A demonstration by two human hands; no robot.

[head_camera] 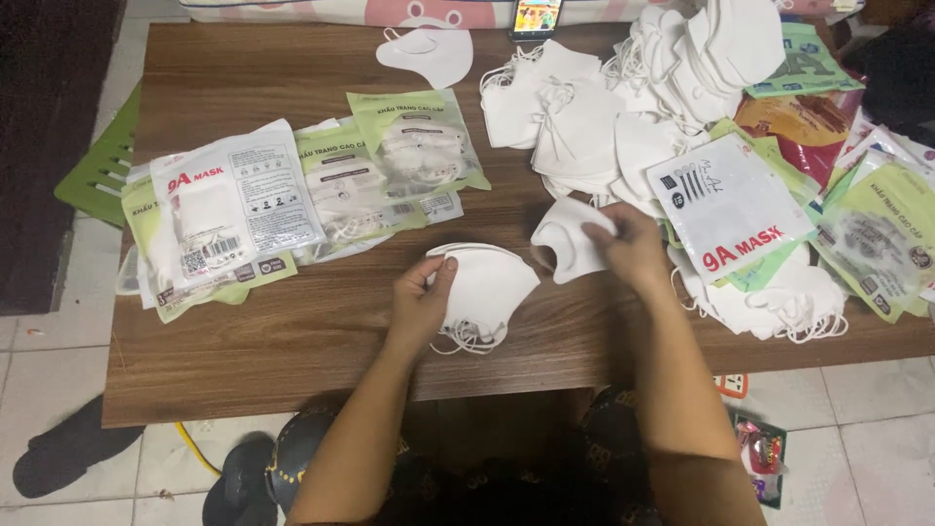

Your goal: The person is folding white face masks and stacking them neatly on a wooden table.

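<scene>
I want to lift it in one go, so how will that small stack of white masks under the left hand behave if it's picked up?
The stack of white masks looks soft, thin and probably very light. It would likely flop and fan apart unless pinched, as the left hand pins only its edge. Loose ear loops hanging at its near side may snag or trail.

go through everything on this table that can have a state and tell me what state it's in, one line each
left hand: grip closed on the small stack of masks.
small stack of masks: flat on the table, ear loops loose below.
right hand: grip pinching the single mask.
single mask: folded, held at the table.
sealed packets: filled, lying flat.
loose mask heap: unpacked, piled.
phone: screen lit.
</scene>
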